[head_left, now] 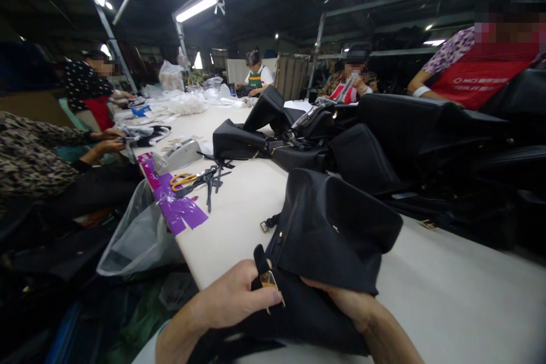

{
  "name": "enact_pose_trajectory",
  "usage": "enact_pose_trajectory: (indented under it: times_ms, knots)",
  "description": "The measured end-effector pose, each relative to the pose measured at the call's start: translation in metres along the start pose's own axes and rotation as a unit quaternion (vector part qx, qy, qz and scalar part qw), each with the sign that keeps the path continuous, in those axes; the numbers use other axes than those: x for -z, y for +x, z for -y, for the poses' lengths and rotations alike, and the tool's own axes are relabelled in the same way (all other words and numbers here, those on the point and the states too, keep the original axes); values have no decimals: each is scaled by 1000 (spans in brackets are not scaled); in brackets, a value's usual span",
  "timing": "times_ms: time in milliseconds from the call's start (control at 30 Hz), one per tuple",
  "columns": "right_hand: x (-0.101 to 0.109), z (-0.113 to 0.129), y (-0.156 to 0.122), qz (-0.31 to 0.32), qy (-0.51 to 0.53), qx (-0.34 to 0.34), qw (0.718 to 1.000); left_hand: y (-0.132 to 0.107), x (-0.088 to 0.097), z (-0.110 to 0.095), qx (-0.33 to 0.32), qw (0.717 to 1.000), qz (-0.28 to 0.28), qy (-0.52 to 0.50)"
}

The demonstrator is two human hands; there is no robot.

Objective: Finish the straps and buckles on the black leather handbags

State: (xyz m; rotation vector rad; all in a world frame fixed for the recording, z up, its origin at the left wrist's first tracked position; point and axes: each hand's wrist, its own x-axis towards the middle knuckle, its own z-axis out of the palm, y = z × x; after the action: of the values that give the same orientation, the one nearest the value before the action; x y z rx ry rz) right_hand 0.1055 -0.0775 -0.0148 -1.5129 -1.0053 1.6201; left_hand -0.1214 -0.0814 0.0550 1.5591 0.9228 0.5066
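Head view: our L hand (pixel 236 297) pinches a gold-coloured metal fitting (pixel 277 285) w/ a short black strap (pixel 259 261); our R hand (pixel 352 302) is partly under the black leather-look bag (pixel 336 227), fingers hidden, grip can't tell. Bag's on the off-white surface (pixel 460 290). Prob. mid-strap handling; next move calls for steadying the bag.

Bag (pixel 328 227) at the right hand (pixel 347 301): leather-like material, finely grained, low sheen. Buckle (pixel 277 285) at the left hand (pixel 230 297) — polished gold-toned metal. Tape (pixel 181 210) beyond the left hand — glossy, wrinkled plastic. Tabletop (pixel 460 290) right of the right hand: smooth, matt.
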Motion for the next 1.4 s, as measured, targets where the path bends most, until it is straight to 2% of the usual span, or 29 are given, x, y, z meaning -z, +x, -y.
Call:
enact_pose_trajectory:
  times_ms: [100, 233, 367, 467, 600, 667, 733, 800, 867, 933, 1000, 1200, 1300, 1400]
  knots:
    - [0, -1, 2, 5, 20, -57, 998, -3, 5, -4, 1, 999, 26, 33]
    - [-1, 6, 0, 45, 58, -93, 993, -7, 10, -7, 0, 997, 51, 53]
    - [-1, 13, -4, 36, 36, -95, 994, -7, 15, -4, -17, 997, 72, 39]
    - [-2, 19, -8, 10, 11, -83, 996, -10, 17, 0, -3, 998, 59, 3]
    - [-6, 36, -19, -2, -33, -40, 999, -21, 15, -2, -6, 1000, -9, 17]
    - [-8, 48, -29, 15, -60, -8, 998, -26, 8, -7, -12, 996, -66, 53]
    - [-9, 59, -39, 64, -95, 29, 993, -26, -1, -10, 15, 984, -149, 95]
    - [-12, 68, -49, 141, -117, 61, 981, -23, -10, -12, 68, 961, -225, 147]
    - [-16, 74, -56, 193, -128, 106, 967, -19, -17, -13, 104, 939, -263, 197]
    - [-20, 77, -60, 196, -140, 139, 961, -18, -20, -14, 103, 930, -264, 232]
    - [-24, 78, -60, 187, -148, 159, 958, -20, -19, -16, 81, 937, -245, 234]
    - [-27, 71, -52, 198, -133, 136, 961, -33, -2, -13, 36, 988, -137, 64]
    - [-27, 72, -54, 177, -151, 129, 964, -36, 2, -9, 19, 988, -142, 49]
    - [-29, 83, -61, 136, -257, 134, 947, -33, -1, -11, 9, 985, -160, 68]
